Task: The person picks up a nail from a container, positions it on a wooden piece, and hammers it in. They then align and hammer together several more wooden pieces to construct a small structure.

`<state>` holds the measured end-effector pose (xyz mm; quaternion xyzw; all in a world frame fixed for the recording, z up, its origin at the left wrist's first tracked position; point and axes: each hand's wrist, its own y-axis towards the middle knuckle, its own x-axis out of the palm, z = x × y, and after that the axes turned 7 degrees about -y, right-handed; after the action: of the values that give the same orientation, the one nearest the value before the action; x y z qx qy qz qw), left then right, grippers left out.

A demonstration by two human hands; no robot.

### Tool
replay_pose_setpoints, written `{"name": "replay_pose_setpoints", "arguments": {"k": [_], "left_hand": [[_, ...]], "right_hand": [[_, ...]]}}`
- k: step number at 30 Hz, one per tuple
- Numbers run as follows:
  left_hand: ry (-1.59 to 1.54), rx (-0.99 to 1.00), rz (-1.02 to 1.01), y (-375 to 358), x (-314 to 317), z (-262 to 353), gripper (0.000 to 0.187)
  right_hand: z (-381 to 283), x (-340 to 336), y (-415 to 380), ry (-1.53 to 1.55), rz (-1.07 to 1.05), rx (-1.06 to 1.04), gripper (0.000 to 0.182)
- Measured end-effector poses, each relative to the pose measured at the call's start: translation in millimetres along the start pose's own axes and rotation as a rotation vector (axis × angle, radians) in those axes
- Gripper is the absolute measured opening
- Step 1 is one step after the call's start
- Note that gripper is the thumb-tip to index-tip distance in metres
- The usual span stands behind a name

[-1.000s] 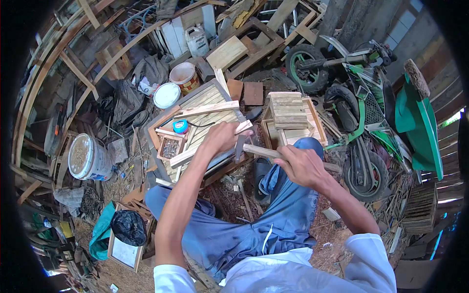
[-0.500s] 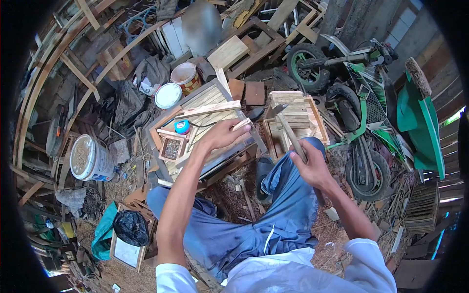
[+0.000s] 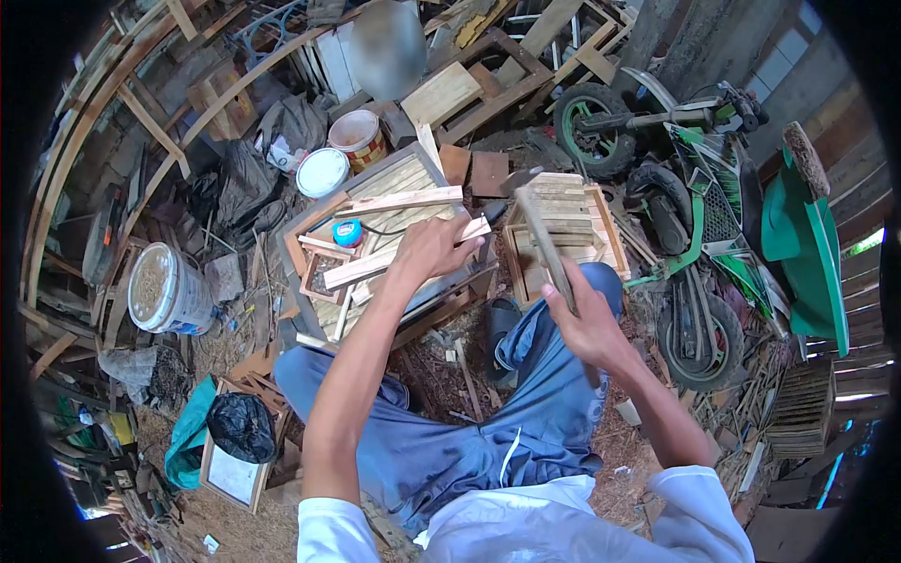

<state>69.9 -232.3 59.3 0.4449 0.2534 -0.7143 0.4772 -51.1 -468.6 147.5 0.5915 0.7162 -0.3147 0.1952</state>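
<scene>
My left hand [image 3: 434,250] is closed on a pale wooden strip [image 3: 361,268] that lies slantwise over the slatted wooden panel [image 3: 404,180]. A small nail [image 3: 483,221] stands up at the strip's right end. My right hand [image 3: 584,319] is wrapped round the handle of a hammer [image 3: 544,230], whose head is raised to the right of the strip. A small box, partly hidden by the strip, and a blue round container [image 3: 347,233] sit left of my left hand. Another strip [image 3: 399,200] lies farther back on the panel.
A slatted wooden crate [image 3: 608,230] stands right of the panel. Behind it is a green motorbike [image 3: 694,206], with a green wheelbarrow [image 3: 798,253] at the far right. Buckets [image 3: 169,291] stand at the left and behind the panel; scrap wood lies all around.
The strip under my left hand now lies across the small box, and my left hand has turned over it. The hammer has risen, its head moving back and left.
</scene>
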Motion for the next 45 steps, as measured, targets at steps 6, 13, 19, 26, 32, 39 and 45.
{"name": "replay_pose_setpoints", "arguments": {"k": [6, 13, 19, 26, 32, 39, 45], "left_hand": [[0.084, 0.004, 0.049, -5.3, 10.8, -2.4, 0.052], [0.071, 0.015, 0.159, -6.1, 23.3, -0.3, 0.053], [0.128, 0.028, 0.105, -0.8, 19.7, -2.7, 0.055], [0.084, 0.081, 0.043, -2.2, 16.5, -5.6, 0.056], [0.064, 0.117, 0.080, -8.6, 20.7, -4.7, 0.051], [0.084, 0.129, 0.079, -7.9, 24.5, -3.0, 0.051], [0.081, 0.091, 0.069, -6.7, 21.8, -1.6, 0.051]], "right_hand": [[10.9, 6.4, -3.8, -0.074, 0.043, -0.090, 0.030], [13.7, 7.4, -10.2, -0.124, 0.027, -0.041, 0.028], [23.8, 16.2, -13.5, 0.051, 0.009, -0.015, 0.025], [13.0, 17.9, -17.8, -0.076, 0.122, -0.022, 0.023], [0.7, 20.1, -25.7, -0.068, 0.189, -0.079, 0.021], [-4.2, 16.0, -30.6, -0.146, 0.045, 0.005, 0.023], [24.8, 26.9, -28.1, -0.237, 0.063, -0.050, 0.022]]}}
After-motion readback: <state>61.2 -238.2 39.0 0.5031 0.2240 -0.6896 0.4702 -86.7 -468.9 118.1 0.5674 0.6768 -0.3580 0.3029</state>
